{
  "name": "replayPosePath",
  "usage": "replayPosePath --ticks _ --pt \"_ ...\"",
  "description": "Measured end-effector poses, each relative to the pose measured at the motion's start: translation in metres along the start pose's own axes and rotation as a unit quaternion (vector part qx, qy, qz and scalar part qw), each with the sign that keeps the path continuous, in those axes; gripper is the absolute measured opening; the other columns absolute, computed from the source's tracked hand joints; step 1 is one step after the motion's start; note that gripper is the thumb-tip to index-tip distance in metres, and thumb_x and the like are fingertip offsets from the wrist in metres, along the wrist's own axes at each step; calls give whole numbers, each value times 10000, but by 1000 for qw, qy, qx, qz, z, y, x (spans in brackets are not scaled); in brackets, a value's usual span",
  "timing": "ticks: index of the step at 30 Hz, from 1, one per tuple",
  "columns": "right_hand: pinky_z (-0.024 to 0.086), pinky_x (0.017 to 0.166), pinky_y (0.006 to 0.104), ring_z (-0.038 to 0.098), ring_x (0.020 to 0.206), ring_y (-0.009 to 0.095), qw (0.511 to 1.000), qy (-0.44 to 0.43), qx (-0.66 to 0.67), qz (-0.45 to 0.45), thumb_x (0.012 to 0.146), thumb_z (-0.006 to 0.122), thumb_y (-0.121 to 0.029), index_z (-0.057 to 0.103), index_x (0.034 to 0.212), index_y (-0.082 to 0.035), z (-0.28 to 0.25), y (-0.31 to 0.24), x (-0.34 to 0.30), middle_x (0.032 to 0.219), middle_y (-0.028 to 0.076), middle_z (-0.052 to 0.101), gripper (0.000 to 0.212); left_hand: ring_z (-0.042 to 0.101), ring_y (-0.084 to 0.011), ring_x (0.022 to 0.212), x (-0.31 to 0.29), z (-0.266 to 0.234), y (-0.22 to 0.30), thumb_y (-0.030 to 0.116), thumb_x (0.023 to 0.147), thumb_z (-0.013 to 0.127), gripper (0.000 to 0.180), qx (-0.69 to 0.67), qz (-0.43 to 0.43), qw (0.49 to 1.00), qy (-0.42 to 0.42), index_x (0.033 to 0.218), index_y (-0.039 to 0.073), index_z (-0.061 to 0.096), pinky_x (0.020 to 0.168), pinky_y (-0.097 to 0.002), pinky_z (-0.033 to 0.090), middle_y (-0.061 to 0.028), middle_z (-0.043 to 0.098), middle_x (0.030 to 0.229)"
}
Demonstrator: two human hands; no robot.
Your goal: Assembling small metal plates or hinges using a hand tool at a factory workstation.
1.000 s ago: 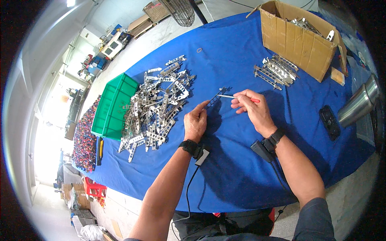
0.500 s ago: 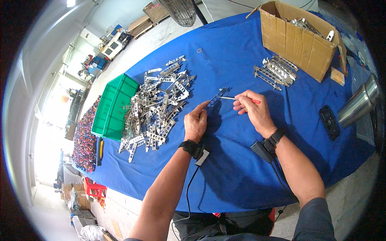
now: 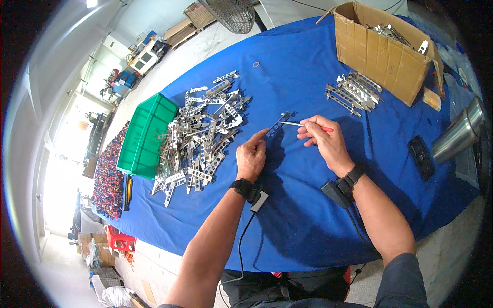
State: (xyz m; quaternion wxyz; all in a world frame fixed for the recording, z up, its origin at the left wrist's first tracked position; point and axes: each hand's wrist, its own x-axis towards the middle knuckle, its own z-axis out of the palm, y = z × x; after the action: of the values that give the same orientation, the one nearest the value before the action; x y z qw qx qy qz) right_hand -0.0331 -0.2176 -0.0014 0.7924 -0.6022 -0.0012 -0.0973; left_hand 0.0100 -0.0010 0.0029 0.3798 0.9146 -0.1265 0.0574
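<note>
My left hand [image 3: 251,158] is closed on the near end of a perforated metal strip [image 3: 278,124], which points away to the upper right. My right hand [image 3: 324,141] grips a slim metal tool with a red handle [image 3: 292,123]. The tool's thin tip meets or lies just over the strip's far half; contact is too small to tell. Left of my left hand spreads a loose heap of similar metal strips [image 3: 203,138]. Beyond my right hand, more strips [image 3: 354,93] lie side by side in a tidy group.
A green plastic bin [image 3: 149,136] stands against the heap. At the far right are a cardboard box [image 3: 377,54] holding metal strips, a steel tumbler [image 3: 458,131] and a black case [image 3: 421,157]. A fan [image 3: 231,15] rises beyond the blue cloth [image 3: 308,231]. Cables trail from both wrists.
Almost nothing differs. Both hands keep their grips, and the tool's tip stays at about the same part of the strip; the whole view has shifted very slightly.
</note>
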Motion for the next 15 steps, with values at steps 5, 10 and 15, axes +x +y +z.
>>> replayPosePath --ticks 5,10,15 --pt "533 623 262 682 772 147 1000 -19 -2 16 977 539 -200 659 972 -3 -2 -2 0 867 100 700 230 456 -90 597 0 0 -1 97 910 539 317 -4 6 1000 9 1192 99 683 561 -287 420 -31 538 647" --pt "531 622 260 680 764 146 1000 20 0 11 970 542 -193 663 968 -6 0 -1 0 859 95 699 222 446 -87 590 0 1 1 98 913 535 316 -7 13 1000 11 1191 100 684 550 -287 411 -26 521 628" --pt "528 626 264 671 755 140 1000 -2 -1 -3 966 527 -174 666 969 -10 1 -2 0 859 87 693 215 432 -77 583 -1 0 1 94 917 530 313 -12 6 1000 7 1190 96 683 536 -285 394 -21 504 616"
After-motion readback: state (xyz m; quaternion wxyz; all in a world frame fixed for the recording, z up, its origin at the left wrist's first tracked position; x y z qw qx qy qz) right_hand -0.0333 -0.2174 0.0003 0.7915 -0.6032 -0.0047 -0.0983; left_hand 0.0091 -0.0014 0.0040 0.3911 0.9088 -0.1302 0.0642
